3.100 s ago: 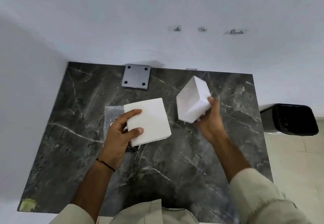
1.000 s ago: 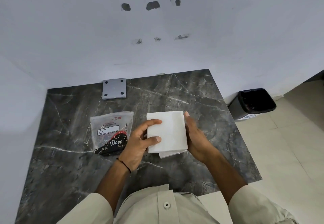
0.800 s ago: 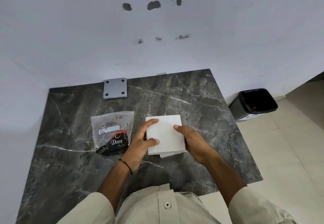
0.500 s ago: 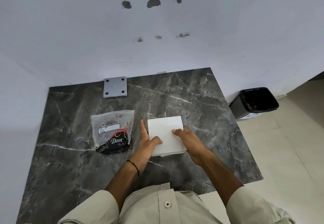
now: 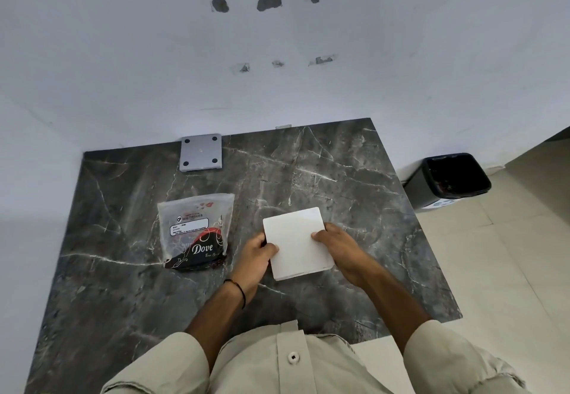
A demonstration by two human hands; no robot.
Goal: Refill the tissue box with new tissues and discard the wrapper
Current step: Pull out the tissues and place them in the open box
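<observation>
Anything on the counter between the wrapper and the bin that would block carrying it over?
Only the white tissue box, held by both hands, lies between the wrapper and the bin on the floor to the right. Otherwise the counter looks bare.

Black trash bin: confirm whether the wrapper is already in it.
No, the clear printed plastic wrapper lies on the dark marble countertop, away from the black trash bin.

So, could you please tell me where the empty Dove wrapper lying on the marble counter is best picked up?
Pinch the Dove wrapper at its clear far edge, coming from above with the left hand, which is nearest. It lies flat and limp on the marble counter, so only a thin edge offers purchase; the corner towards the wall looks slightly lifted.
</observation>
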